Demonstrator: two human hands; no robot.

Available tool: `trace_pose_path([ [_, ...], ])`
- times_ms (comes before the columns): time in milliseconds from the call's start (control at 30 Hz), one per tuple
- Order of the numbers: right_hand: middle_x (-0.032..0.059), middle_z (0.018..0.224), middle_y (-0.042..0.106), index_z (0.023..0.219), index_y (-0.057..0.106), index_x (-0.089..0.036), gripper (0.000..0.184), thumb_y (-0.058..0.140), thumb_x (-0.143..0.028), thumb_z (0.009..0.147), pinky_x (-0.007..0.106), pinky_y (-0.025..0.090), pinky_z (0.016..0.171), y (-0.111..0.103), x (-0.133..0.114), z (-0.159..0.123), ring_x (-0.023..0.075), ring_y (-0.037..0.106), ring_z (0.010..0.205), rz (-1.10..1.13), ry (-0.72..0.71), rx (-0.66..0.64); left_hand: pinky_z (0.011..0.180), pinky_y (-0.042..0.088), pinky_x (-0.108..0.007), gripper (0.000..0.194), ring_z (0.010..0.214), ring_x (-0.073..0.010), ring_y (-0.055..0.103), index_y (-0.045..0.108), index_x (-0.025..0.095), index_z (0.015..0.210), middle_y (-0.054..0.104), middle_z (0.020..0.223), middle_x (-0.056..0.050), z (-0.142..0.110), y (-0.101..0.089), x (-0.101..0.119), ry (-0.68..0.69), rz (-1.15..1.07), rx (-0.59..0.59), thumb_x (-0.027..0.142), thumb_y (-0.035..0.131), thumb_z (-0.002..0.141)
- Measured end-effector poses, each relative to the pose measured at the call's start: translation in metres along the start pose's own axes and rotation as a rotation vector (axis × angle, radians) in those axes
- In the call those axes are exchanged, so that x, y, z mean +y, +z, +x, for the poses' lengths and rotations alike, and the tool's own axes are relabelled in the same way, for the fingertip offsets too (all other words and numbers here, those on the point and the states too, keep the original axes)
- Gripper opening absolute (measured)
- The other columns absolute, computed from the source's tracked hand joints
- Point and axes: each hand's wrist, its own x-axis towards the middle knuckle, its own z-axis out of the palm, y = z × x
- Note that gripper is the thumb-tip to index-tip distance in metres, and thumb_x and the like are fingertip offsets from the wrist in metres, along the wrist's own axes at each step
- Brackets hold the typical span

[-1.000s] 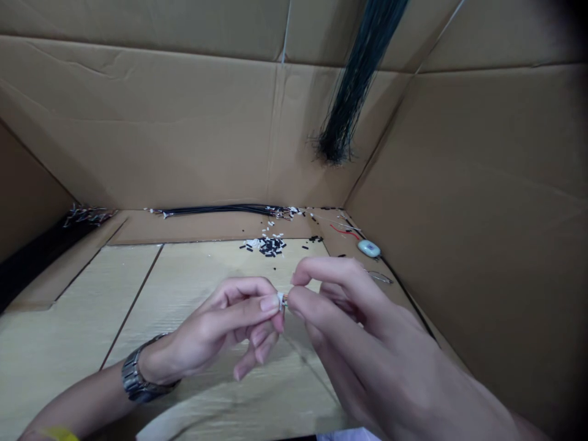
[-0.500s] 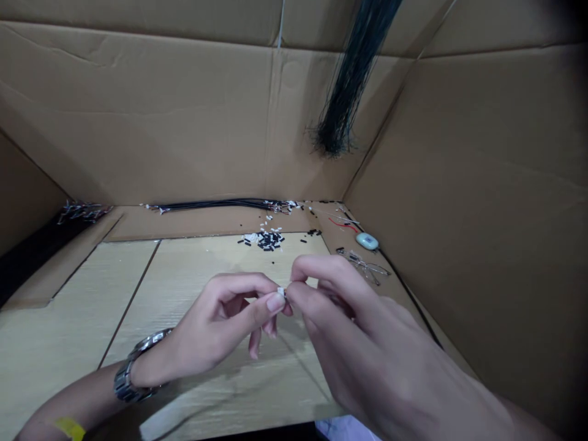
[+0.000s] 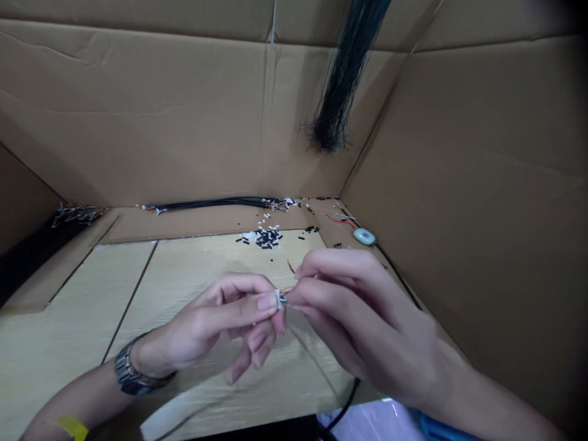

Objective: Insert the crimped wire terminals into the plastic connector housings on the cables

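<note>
Between thumb and index finger, my left hand [image 3: 225,318] pinches a small white connector [image 3: 278,298]. Thin coloured wires [image 3: 285,290] run from the connector's right side to my right hand [image 3: 367,318], whose thumb and fingers are closed on them. One loose orange-red wire end [image 3: 291,267] sticks up by the right fingertips. A black cable [image 3: 351,398] hangs below my right hand; its join to the wires is hidden. Both hands are above the light wooden table [image 3: 184,269].
Black and white small sleeves [image 3: 266,237] lie heaped beyond my hands. Black cables [image 3: 206,203] lie along the back cardboard wall [image 3: 160,122], with another dark bundle [image 3: 27,263] at left. A dark wire bundle [image 3: 340,92] hangs above. A pale oval object [image 3: 364,236] sits at right.
My right hand has drawn slightly back from the connector, so the coloured wires and a loose wire end now show. The black cable has come into view below it.
</note>
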Motion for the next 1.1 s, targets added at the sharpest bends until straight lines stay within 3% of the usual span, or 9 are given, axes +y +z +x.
trace_pose_path([
  [100,0.0047,0.1,0.062,0.1,0.057,-0.015,0.017,0.044,-0.005,0.1,0.021,0.051,0.066,-0.002,0.0,0.002,0.0108,0.059,0.075,0.022,-0.073,0.002,0.037,0.042,-0.009,0.02,0.048,-0.0069,0.052,0.072,0.016,0.085,0.048,0.058,0.004,0.0,0.002,-0.003,-0.084,-0.129,-0.075,0.033,0.066,0.094],
  [267,0.0075,0.102,0.07,0.106,0.058,-0.014,0.019,0.047,-0.002,0.095,0.023,0.056,0.069,-0.005,0.002,0.002,0.014,0.065,0.08,0.033,-0.114,-0.023,0.038,0.043,-0.01,0.02,0.049,-0.0078,0.054,0.073,0.016,0.083,0.047,0.057,0.004,0.0,0.004,-0.003,-0.131,-0.144,-0.054,0.033,0.069,0.092],
  [433,0.0084,0.1,0.073,0.1,0.063,-0.014,0.021,0.046,-0.003,0.096,0.023,0.056,0.07,-0.013,-0.007,0.008,0.015,0.067,0.083,-0.049,-0.073,-0.119,0.04,0.046,-0.012,0.025,0.047,-0.0071,0.054,0.075,0.016,0.083,0.054,0.059,0.002,-0.002,0.005,0.0,-0.043,0.066,0.003,0.038,0.069,0.093],
  [600,0.0082,0.096,0.072,0.092,0.065,-0.015,0.033,0.035,-0.006,0.102,0.029,0.049,0.056,-0.023,-0.017,0.011,0.0154,0.064,0.075,-0.117,-0.103,-0.219,0.044,0.048,-0.013,0.034,0.047,-0.0065,0.056,0.075,0.016,0.084,0.061,0.062,0.0,-0.008,0.011,0.002,-0.007,0.293,0.112,0.048,0.069,0.092],
  [800,0.0054,0.097,0.073,0.091,0.065,-0.015,0.047,0.021,-0.011,0.109,0.026,0.049,0.06,-0.023,-0.013,0.016,0.0119,0.066,0.078,-0.085,-0.07,-0.259,0.046,0.048,-0.014,0.04,0.046,-0.0056,0.056,0.072,0.015,0.079,0.061,0.062,0.001,-0.005,0.013,0.003,0.025,0.396,0.137,0.052,0.067,0.092],
  [1000,0.0099,0.103,0.07,0.108,0.062,-0.013,0.032,0.029,-0.01,0.106,0.026,0.051,0.062,-0.014,-0.002,0.01,0.0154,0.067,0.086,-0.1,-0.085,-0.227,0.045,0.048,-0.012,0.033,0.045,-0.0048,0.056,0.072,0.014,0.08,0.063,0.063,0.0,-0.001,0.007,0.003,0.024,0.369,0.12,0.041,0.064,0.097],
  [1100,0.008,0.101,0.066,0.105,0.059,-0.016,0.021,0.039,-0.01,0.103,0.025,0.052,0.065,-0.01,0.001,0.003,0.0147,0.064,0.082,-0.023,-0.051,-0.147,0.045,0.05,-0.012,0.028,0.047,-0.0062,0.057,0.074,0.014,0.083,0.062,0.061,0.0,-0.003,0.006,0.004,0.01,0.286,0.077,0.037,0.065,0.097],
])
